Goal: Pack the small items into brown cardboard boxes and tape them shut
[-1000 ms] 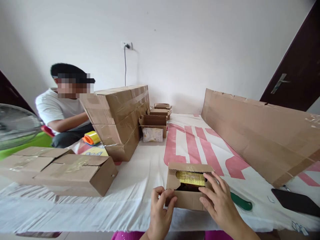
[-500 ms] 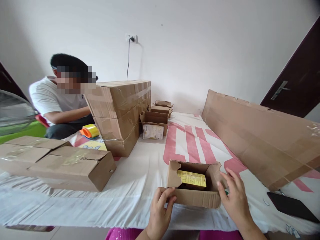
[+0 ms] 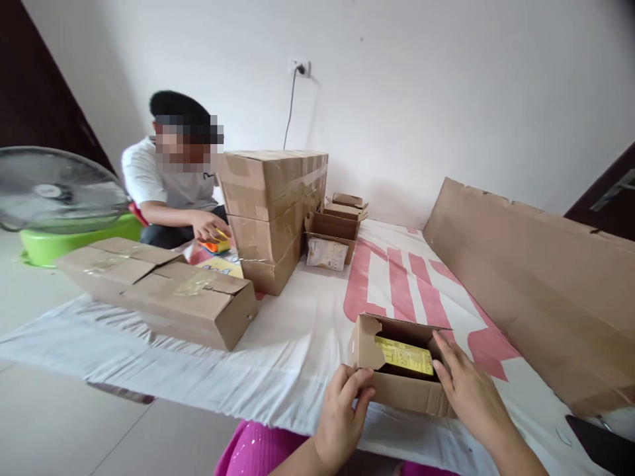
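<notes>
A small open cardboard box (image 3: 411, 391) sits near the front edge of the cloth-covered table, with a yellow printed carton (image 3: 405, 356) lying inside it. My left hand (image 3: 342, 413) pinches the box's near wall at the left corner, thumb and fingers closed on the rim. Over the right end, my right hand (image 3: 469, 380) holds the box, its fingertips reaching over the rim beside the carton. Its palm covers that end wall. The left end flap of the box stands up, with a curved cut-out.
Two taped cardboard boxes (image 3: 163, 291) lie at left, before a stack of taped boxes (image 3: 265, 218). Open boxes (image 3: 332, 228) and a pale packet (image 3: 326, 254) stand behind. A large cardboard panel (image 3: 536, 277) borders the right. A co-worker's hand (image 3: 211, 226) touches an orange-yellow object (image 3: 217, 246).
My view has turned left. My right hand's fingers have come in over the box's right end, closer to the carton. The co-worker's hand now shows at the orange-yellow object.
</notes>
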Tool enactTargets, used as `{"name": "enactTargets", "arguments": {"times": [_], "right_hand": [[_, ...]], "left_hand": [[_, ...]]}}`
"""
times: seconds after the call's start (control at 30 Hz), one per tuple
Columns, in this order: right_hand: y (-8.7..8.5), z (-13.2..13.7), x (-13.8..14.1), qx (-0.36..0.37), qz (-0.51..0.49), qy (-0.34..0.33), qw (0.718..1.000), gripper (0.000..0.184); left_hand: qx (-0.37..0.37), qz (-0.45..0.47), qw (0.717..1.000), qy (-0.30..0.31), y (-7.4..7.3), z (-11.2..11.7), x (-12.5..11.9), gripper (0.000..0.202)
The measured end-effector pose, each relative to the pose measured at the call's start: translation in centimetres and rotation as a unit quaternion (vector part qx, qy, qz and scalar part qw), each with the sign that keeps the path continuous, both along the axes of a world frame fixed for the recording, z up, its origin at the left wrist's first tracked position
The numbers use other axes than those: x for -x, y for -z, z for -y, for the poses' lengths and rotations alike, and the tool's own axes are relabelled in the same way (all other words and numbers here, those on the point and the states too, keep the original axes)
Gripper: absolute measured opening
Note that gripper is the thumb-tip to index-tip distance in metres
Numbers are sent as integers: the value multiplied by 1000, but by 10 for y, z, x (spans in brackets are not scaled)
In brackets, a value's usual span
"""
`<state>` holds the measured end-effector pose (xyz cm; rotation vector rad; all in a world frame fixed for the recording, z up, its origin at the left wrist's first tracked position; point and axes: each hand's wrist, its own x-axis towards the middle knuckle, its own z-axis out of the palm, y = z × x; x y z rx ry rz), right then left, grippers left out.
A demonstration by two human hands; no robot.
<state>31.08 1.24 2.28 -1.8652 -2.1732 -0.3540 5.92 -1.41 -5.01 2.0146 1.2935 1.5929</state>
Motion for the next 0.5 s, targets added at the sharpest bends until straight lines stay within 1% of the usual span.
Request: {"name": "enactTargets", "arguments": {"times": [0.07, 0.1, 0.17, 0.23, 0.3, 0.37, 0.43, 0.5], "right_hand": [[-1, -6, -2, 54, -17, 19, 998, 57], [-1, -10, -3, 65, -15, 30, 997, 59], [2, -19, -8, 54, 9, 37, 998, 63], [5, -28, -14, 26, 36, 21, 999, 63], [7, -35, -17, 31, 34, -2, 999, 63], [4, -40, -19, 84, -2, -22, 996, 67], [0, -44, -19, 157, -39, -21, 987, 72], [-5, -48, -20, 210, -63, -17, 976, 74]], "left_hand": [[0, -4, 1000, -1, 0, 0, 0, 26], [-2, -5, 1000, 1, 0, 0, 1, 26], [-3, -7, 1000, 4, 1, -1, 1, 27], [-9, -14, 1000, 6, 1, -1, 2, 27], [-18, -23, 1000, 5, 1, 0, 2, 28], [-22, -28, 999, 10, 0, 1, 3, 28], [-16, -27, 999, 19, -1, 1, 4, 29], [-5, -24, 999, 28, -2, 0, 5, 29]]}}
